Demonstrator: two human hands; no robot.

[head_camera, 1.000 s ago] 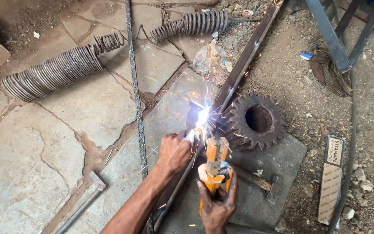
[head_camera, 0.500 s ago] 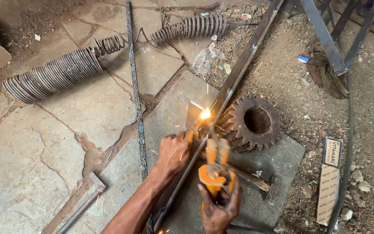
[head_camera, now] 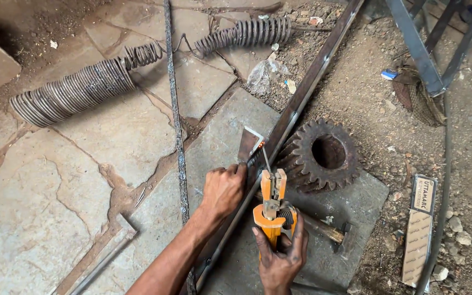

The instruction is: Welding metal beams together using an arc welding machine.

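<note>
i see my right hand [head_camera: 281, 257] closed around the orange electrode holder [head_camera: 272, 210], its thin welding rod [head_camera: 267, 160] pointing at the long steel bar [head_camera: 296, 109]. my left hand [head_camera: 224, 188] grips a small flat metal plate [head_camera: 248, 145] upright against the bar. a rusty gear [head_camera: 320, 155] lies just beside it, on the grey stone slab [head_camera: 219, 142].

Rusted gear [head_camera: 322, 155] blocks right of steel bar [head_camera: 296, 112]; hammer [head_camera: 331, 232] crowds lower right. Stone floor [head_camera: 121, 136] left of rebar [head_camera: 175, 114] open; coil springs [head_camera: 72, 90] bound far edge.
</note>
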